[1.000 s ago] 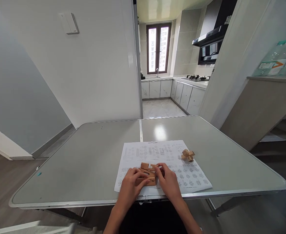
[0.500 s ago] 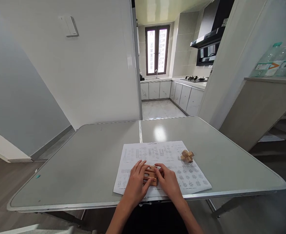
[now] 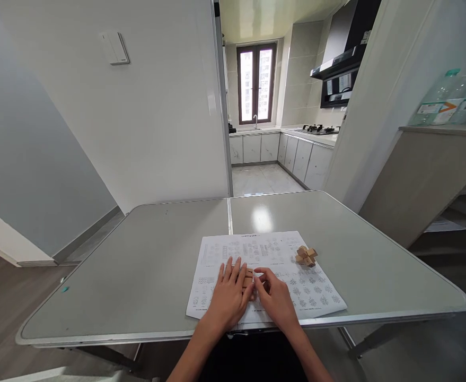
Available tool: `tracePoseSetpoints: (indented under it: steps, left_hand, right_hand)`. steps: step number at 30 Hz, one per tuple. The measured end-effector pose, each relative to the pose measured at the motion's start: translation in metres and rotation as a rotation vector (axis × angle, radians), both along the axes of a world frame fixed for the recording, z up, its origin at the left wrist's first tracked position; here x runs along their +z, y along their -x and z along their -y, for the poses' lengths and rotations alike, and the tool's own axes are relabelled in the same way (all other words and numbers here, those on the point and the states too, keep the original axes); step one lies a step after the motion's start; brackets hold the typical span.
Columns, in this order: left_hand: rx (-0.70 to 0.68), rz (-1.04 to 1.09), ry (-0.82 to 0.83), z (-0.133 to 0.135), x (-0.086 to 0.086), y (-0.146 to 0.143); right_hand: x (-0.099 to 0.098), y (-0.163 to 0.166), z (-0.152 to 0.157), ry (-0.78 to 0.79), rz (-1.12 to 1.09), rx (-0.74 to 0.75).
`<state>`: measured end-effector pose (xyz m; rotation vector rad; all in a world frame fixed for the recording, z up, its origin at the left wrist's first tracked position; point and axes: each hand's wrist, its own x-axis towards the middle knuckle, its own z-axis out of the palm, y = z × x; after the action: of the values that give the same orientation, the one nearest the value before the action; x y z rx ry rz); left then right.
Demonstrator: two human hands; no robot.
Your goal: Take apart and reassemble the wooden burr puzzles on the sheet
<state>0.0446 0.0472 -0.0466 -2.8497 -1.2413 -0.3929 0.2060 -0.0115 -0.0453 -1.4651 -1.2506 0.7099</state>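
Several light-brown wooden puzzle pieces (image 3: pixel 248 278) lie side by side on a printed sheet, partly covered by my hands. My left hand (image 3: pixel 229 294) rests flat across their left part, palm down, fingers stretched forward and a little apart. At their right end is my right hand (image 3: pixel 273 297), its fingers curled and its thumb and index fingertips against the pieces. What lies under its palm is hidden. An assembled wooden burr puzzle (image 3: pixel 306 256) sits on the right side of the printed sheet (image 3: pixel 316 289), apart from both hands.
The grey-green folding table (image 3: pixel 137 276) has a metal rim and a seam down its middle. Near its left edge lies a small teal scrap (image 3: pixel 65 289). Plastic bottles (image 3: pixel 441 101) stand on a cabinet at the right. Beyond the table, a doorway opens onto a kitchen.
My left hand has flattened and slid slightly right over the wooden pieces, now covering more of them, including the numbered one. My right hand stays at their right end. The view has shifted slightly.
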Motion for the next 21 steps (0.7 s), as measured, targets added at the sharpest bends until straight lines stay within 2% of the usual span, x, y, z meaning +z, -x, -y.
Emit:
tracePoseSetpoints:
  steps: [8, 14, 21]
  left_hand:
    - [0.209, -0.017, -0.005, -0.045, -0.011, 0.020]
    - [0.353, -0.039, 0.022, -0.077, -0.003, 0.040]
    - [0.425, -0.008, 0.009, -0.106, 0.002, 0.063]
  right_hand:
    - [-0.002, 0.000, 0.000, -0.030, 0.019, -0.023]
    - [-0.002, 0.000, 0.000, 0.008, 0.018, 0.002]
    - [0.000, 0.000, 0.002, 0.008, 0.024, 0.023]
